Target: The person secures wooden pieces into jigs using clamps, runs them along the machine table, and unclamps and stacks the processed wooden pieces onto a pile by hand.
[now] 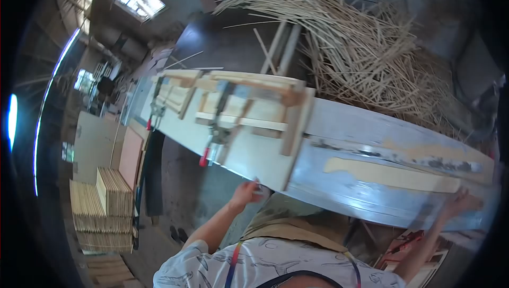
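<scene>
1 long pale strip [392,175] lies flat along the right part of the shiny bench [328,184], on the side near the body. I think it is put lengthwise there so the bench supports it and its far right end is in reach of the right hand [460,204]. This hand is at that end, but it is blurred, and from my distant seat I cannot tell if the fingers grip the strip or only touch it.

The strip looks thin, beige and smooth, with a wavy outline and a rounder left end. Just beyond it runs a stained bar [371,153] with dark spots.

To the left, wooden pieces [241,122] sit on a white board [246,153]; 2 clamps with red handles [204,157] are there, I judge, to keep them from sliding. The left hand [246,194] is near the front edge of this board, fingers bent; I cannot tell if it holds anything. Past the bench, many thin sticks [366,44] lie in a loose heap
</scene>
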Motion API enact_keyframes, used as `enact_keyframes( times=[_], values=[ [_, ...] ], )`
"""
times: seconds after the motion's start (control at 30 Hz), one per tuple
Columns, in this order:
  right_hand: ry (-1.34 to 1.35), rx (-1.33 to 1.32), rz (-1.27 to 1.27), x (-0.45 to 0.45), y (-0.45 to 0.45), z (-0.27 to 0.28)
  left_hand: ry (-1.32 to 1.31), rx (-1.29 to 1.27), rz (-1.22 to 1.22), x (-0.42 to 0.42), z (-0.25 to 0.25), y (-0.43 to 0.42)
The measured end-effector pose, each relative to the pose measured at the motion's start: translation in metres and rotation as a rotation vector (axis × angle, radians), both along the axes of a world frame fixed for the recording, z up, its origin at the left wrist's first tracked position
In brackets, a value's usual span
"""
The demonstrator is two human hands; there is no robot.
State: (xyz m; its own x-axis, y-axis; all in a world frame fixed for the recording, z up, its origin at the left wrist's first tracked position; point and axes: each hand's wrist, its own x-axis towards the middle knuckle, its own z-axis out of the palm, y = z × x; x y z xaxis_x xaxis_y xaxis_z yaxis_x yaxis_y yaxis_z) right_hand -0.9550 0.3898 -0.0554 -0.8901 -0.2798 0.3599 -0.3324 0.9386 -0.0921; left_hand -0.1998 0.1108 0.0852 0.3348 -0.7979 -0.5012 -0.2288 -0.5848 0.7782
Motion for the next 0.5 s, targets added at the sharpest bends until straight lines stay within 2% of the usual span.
enact_keyframes(
  times=[0.03, 0.07, 0.1, 0.13, 0.17, 0.2, 0.23, 0.3, 0.33, 0.37, 0.4, 0.43, 0.47, 0.5],
  values=[
    [0.109, -0.366, 0.238, 0.022, 0.031, 0.151, 0.234, 0.398, -0.306, -0.008, -0.036, 0.034],
    [0.006, -0.566, 0.409, 0.128, -0.06, 0.088, 0.142, 0.515, -0.569, 0.068, 0.036, -0.029],
    [-0.194, -0.693, 0.559, 0.214, -0.115, 0.117, -0.026, 0.425, -0.548, 0.097, 0.077, -0.054],
    [-0.485, -0.769, 0.771, 0.249, -0.121, 0.109, -0.154, 0.344, -0.537, 0.11, 0.086, -0.066],
    [-0.444, -0.504, 0.896, 0.327, -0.168, 0.158, -0.338, 0.094, -0.443, 0.138, 0.09, -0.093],
    [-0.684, -0.51, 1.043, 0.375, -0.203, 0.167, -0.497, -0.165, -0.304, 0.175, 0.078, -0.126],
    [-0.661, -0.466, 1.195, 0.425, -0.247, 0.153, -0.82, -0.577, -0.265, 0.194, 0.067, -0.175],
    [-0.934, -0.368, 1.18, 0.498, -0.294, 0.144, -1.194, -0.661, -0.135, 0.251, 0.032, -0.254],
    [-0.919, -0.355, 1.179, 0.531, -0.311, 0.153, -1.232, -0.534, -0.125, 0.275, 0.033, -0.29],
    [-1.088, -0.305, 1.069, 0.565, -0.33, 0.155, -1.363, -0.664, -0.132, 0.313, 0.003, -0.329],
    [-1.243, -0.259, 0.951, 0.593, -0.353, 0.15, -1.18, -0.524, -0.196, 0.333, -0.016, -0.363],
    [-1.219, -0.253, 0.95, 0.61, -0.368, 0.138, -0.998, -0.387, -0.26, 0.335, -0.022, -0.386],
    [-1.178, -0.289, 0.713, 0.656, -0.387, 0.128, -0.949, -0.217, -0.382, 0.363, -0.044, -0.414],
    [-1.144, -0.342, 0.49, 0.677, -0.393, 0.117, -0.971, -0.166, -0.422, 0.372, -0.057, -0.427]
  ],
)
